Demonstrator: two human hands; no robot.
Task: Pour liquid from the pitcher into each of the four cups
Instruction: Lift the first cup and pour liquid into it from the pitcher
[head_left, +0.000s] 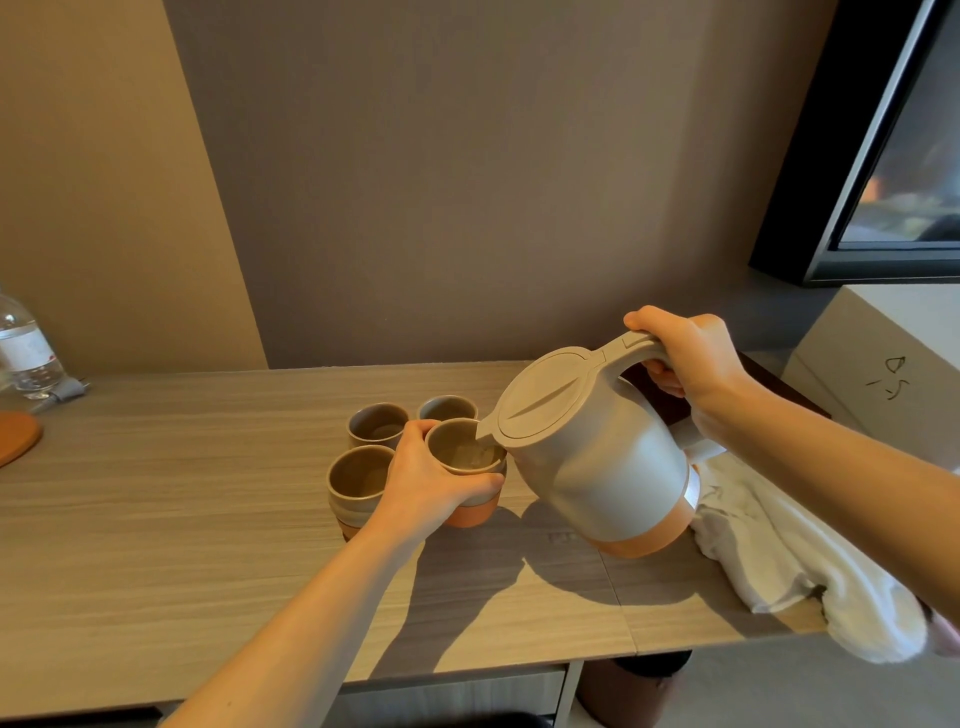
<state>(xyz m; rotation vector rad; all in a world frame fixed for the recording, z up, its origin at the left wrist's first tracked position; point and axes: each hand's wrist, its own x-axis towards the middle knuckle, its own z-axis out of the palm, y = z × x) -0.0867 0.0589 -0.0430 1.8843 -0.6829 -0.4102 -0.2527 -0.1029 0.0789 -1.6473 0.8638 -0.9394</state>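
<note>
Right grip: I see my right hand (691, 358) wrapped tight around the handle of the pitcher (592, 447), thumb on top.
Pitcher: tilted left, raised off the counter (208, 519), spout over the near-right cup (467, 470).
Left grip: my left hand (423, 480) is curled closed around that cup.
Cup contents: liquid visible inside.
Other cups (363, 415): three, clustered touching, just left and behind.
Towel (769, 545): white, crumpled at right.

Tilted pitcher (597, 457) in right hand (691, 358), spout over left-hand-held (426, 478) cup (470, 467).
</note>
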